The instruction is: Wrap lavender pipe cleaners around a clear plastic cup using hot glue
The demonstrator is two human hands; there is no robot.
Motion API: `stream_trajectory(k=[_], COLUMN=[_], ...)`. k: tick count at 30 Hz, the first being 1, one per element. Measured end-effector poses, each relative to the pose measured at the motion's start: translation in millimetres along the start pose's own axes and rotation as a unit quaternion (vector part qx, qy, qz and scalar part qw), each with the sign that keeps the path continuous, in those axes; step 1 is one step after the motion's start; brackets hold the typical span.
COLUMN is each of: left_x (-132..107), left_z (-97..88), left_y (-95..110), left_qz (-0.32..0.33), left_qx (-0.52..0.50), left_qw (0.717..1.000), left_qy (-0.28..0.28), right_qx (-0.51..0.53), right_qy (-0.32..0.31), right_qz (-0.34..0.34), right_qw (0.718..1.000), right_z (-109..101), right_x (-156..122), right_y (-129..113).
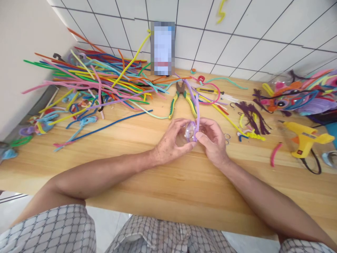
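The left hand (171, 146) is cupping a clear ball (188, 131) just above the table (168, 189), and the right hand (214, 140) is pinching a lilac pipe cleaner (198, 105) around it. The wrapping looks barely begun, with most of the stem trailing free.

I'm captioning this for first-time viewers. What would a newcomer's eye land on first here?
The sprawl of bright pipe cleaners across the far left of the table hits first. At the centre, the left hand holds a clear ball while the right hand pinches a lilac pipe cleaner round it. On the right lie a yellow glue gun and, behind it, a multicoloured pipe-cleaner figure.
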State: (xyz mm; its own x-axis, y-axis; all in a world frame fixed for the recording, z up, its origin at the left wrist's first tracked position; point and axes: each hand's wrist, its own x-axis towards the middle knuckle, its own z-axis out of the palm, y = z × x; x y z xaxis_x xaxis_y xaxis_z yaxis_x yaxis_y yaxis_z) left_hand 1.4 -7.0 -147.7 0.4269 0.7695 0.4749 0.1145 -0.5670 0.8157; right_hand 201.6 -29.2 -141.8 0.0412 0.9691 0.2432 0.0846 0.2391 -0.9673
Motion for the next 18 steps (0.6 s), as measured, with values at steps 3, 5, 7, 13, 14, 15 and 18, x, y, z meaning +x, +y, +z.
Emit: stream_trajectory(k=[3, 5, 7, 13, 14, 15, 18], left_x=[0.6, 0.5, 0.1, -1.8, -1.9, -2.0, -1.8], left_z=[-0.6, 0.0, 1.3, 7.7, 8.5, 8.9, 7.6], left_y=[1.4, 1.3, 0.1, -3.1, -3.1, -2.9, -1.6], left_qz=[-0.007, -0.008, -0.010, -0.037, -0.042, -0.045, -0.044], left_qx=[-0.016, -0.026, -0.035, -0.093, -0.107, -0.118, -0.137], left_qw=[1.000, 1.000, 0.999, 0.995, 0.993, 0.992, 0.990], left_qy=[0.001, 0.003, 0.004, 0.003, 0.001, 0.000, -0.002], right_qx=[0.010, 0.016, 0.020, 0.038, 0.047, 0.057, 0.084], right_qy=[-0.010, -0.015, -0.018, -0.031, -0.036, -0.042, -0.054], right_qz=[0.010, 0.016, 0.020, 0.037, 0.040, 0.044, 0.053], right_qw=[1.000, 1.000, 0.999, 0.998, 0.997, 0.997, 0.994], right_z=[0.3, 0.5, 0.5, 0.8, 1.1, 1.4, 2.8], right_x=[1.1, 1.5, 1.6, 1.7, 1.9, 2.2, 2.9], right_y=[1.0, 1.0, 0.8, 0.1, -0.2, -0.7, -2.1])
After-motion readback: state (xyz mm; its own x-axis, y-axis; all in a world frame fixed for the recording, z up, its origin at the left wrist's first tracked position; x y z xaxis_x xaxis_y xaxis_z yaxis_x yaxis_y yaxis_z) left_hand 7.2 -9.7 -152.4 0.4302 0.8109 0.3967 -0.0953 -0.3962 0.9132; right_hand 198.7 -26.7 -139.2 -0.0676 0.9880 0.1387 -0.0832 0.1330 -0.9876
